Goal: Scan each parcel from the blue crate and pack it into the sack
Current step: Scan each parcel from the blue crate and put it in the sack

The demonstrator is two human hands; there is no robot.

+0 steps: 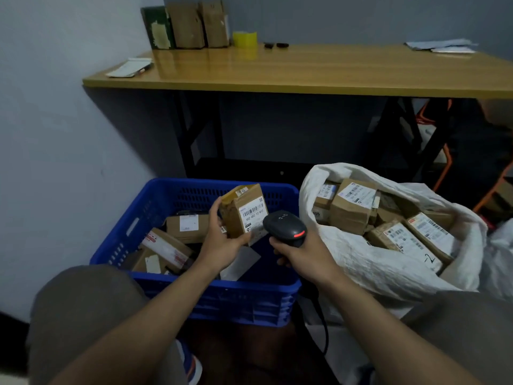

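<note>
Left hand: my left hand [222, 240] grips a cardboard parcel [244, 213], label facing me, above the blue crate [200, 290].
Right hand: my right hand [298, 252] clasps the black scanner [286, 227], touching the parcel's label.
Sack: the white sack [388, 262], right of the crate, holds parcels.

Bare forearms [155, 315], grey-brown cloth [83, 304] over both knees, blue shoe [191, 364] with orange-and-white edge
</note>
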